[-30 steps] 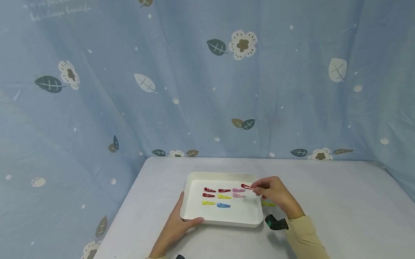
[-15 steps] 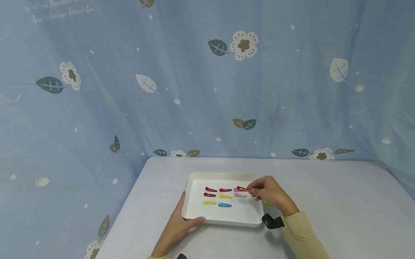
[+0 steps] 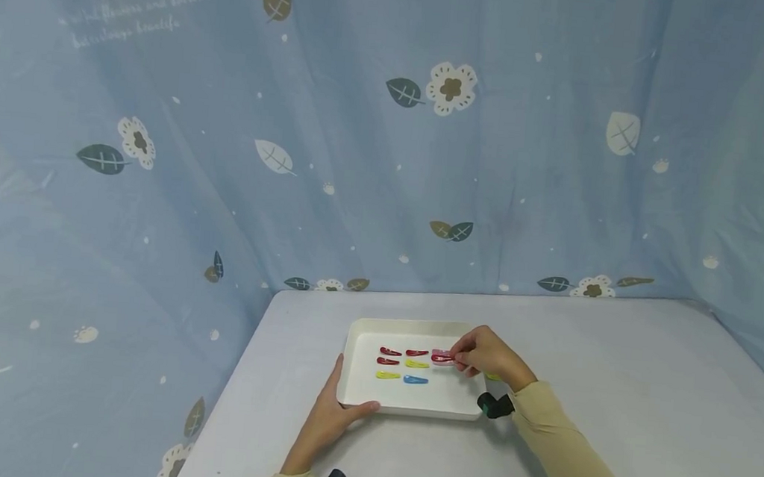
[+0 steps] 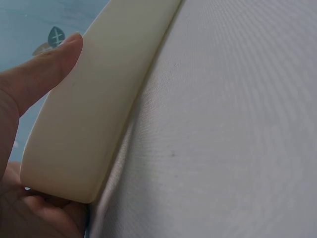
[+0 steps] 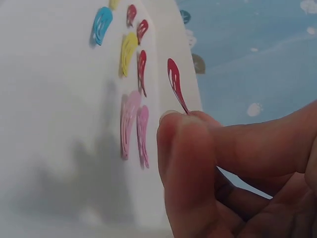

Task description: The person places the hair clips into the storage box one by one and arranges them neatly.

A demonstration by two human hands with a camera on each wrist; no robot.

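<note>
My left hand (image 3: 329, 420) grips the near left corner of a white tray (image 3: 412, 411); in the left wrist view the thumb lies against the tray's outer wall (image 4: 94, 94), with curled fingers under the corner. My right hand (image 3: 492, 358) is above the tray's right part. Its thumb and fingertips pinch the narrow end of a red hair clip (image 5: 176, 82), whose broad end points away from the hand. Two pink hair clips (image 5: 131, 116) lie below it in the tray, partly covered in the head view. Red, yellow (image 3: 388, 375) and blue (image 3: 416, 380) hair clips lie further left.
A yellow hair clip (image 3: 493, 377) lies on the white table (image 3: 645, 409) just right of the tray, partly hidden by my right hand. A blue patterned curtain (image 3: 375, 155) hangs behind the table and on its left.
My right hand has carried the red hair clip leftward and slightly toward me, from the tray's right side to over the pink clips. The left hand keeps its hold on the tray.
</note>
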